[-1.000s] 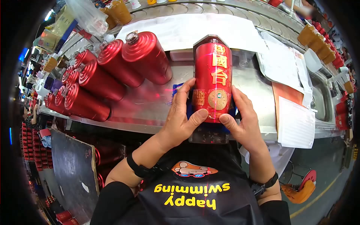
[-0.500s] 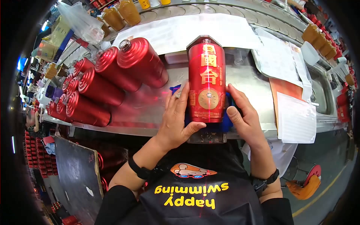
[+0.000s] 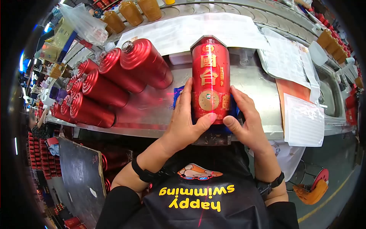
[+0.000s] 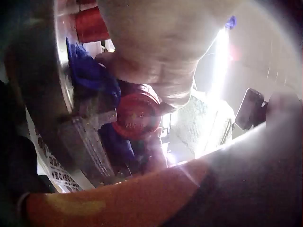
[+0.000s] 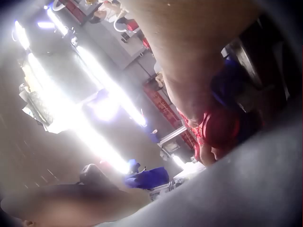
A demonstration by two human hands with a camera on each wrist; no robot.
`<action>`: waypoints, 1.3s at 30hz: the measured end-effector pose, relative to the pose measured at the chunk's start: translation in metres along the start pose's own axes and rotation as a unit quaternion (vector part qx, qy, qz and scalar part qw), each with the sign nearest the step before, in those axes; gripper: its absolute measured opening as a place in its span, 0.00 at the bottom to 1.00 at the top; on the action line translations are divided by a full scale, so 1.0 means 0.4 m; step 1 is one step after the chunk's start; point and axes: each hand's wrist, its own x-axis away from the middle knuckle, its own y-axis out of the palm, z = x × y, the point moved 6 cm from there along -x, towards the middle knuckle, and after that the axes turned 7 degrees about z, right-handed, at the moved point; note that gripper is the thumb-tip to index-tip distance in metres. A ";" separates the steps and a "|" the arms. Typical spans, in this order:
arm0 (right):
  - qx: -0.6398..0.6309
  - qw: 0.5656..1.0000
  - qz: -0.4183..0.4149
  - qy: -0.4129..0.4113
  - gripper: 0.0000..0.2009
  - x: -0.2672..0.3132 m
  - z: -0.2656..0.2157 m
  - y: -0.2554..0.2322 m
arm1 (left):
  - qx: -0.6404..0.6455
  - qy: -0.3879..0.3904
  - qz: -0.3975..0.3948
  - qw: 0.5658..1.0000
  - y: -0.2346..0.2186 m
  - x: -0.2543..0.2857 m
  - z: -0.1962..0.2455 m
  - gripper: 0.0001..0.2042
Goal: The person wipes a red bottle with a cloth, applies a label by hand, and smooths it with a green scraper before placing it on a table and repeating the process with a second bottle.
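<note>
A red bottle (image 3: pixel 210 76) with raised gold characters and a round gold emblem lies with its neck away from me, its base towards my body. It rests in a dark angular stand (image 3: pixel 193 46) that shows behind its neck, with blue cloth (image 3: pixel 177 97) around its lower part. My left hand (image 3: pixel 179 124) holds the left side, thumb across the front near the base. On the other side, my right hand (image 3: pixel 249 122) holds the lower right, thumb beside the base. The red round base (image 4: pixel 137 117) shows beneath the hand in the left wrist view.
Several plain red bottles (image 3: pixel 143 61) stand to the left on the metal table (image 3: pixel 152 110). White paper (image 3: pixel 183 32) covers the back of it. Papers (image 3: pixel 303 120) and a sink (image 3: pixel 331 95) are on the right. Behind runs a conveyor (image 3: pixel 213 8) with brown containers (image 3: pixel 149 9).
The bottle has turned about its long axis, so its characters and emblem have shifted left and a gold block shows at right. My left thumb has moved back onto its front.
</note>
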 end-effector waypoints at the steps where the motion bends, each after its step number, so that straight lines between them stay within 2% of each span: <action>1: 0.011 1.000 0.003 -0.008 0.34 -0.002 -0.010 0.004 | -0.010 0.000 0.002 1.000 0.000 0.000 0.000 0.49; 7: -0.019 0.999 0.003 0.038 0.33 -0.001 0.023 0.009 | 0.083 -0.056 0.005 0.995 -0.005 0.005 -0.006 0.51; 9: -0.025 0.999 0.004 0.035 0.33 0.002 0.028 -0.002 | -0.070 0.093 0.014 0.993 -0.024 0.020 0.024 0.51; 10: -0.028 0.999 0.005 0.034 0.32 0.003 0.031 -0.006 | -0.146 0.167 0.018 0.975 -0.026 0.028 0.044 0.51; 13: -0.065 0.997 0.030 0.043 0.30 0.008 0.051 -0.009 | -0.293 0.244 0.029 0.924 -0.002 0.044 0.092 0.51; 16: 0.000 1.000 0.014 0.012 0.27 0.002 0.037 -0.011 | -0.237 0.225 0.029 0.945 -0.010 0.028 0.046 0.50; 20: 0.009 0.999 0.014 0.052 0.23 0.001 0.047 -0.016 | -0.157 0.150 -0.009 0.976 -0.018 0.031 -0.020 0.50; 23: -0.002 0.998 0.013 0.061 0.22 -0.002 0.054 -0.013 | -0.144 0.118 -0.039 0.982 -0.017 0.027 -0.023 0.52; 26: -0.032 0.997 0.026 0.072 0.21 -0.011 0.053 -0.019 | 0.024 0.049 -0.060 0.997 -0.024 0.013 -0.010 0.53; 29: -0.044 0.996 0.035 0.073 0.21 -0.015 0.050 -0.014 | 0.086 0.006 -0.009 0.996 -0.010 -0.032 0.050 0.51; 32: -0.027 0.998 0.032 0.054 0.24 -0.014 0.049 -0.007 | -0.073 0.060 0.018 0.995 0.008 -0.056 0.063 0.50; 39: -0.019 0.998 0.038 0.047 0.31 -0.022 0.044 0.004 | -0.041 0.024 0.030 0.998 0.022 -0.065 0.037 0.48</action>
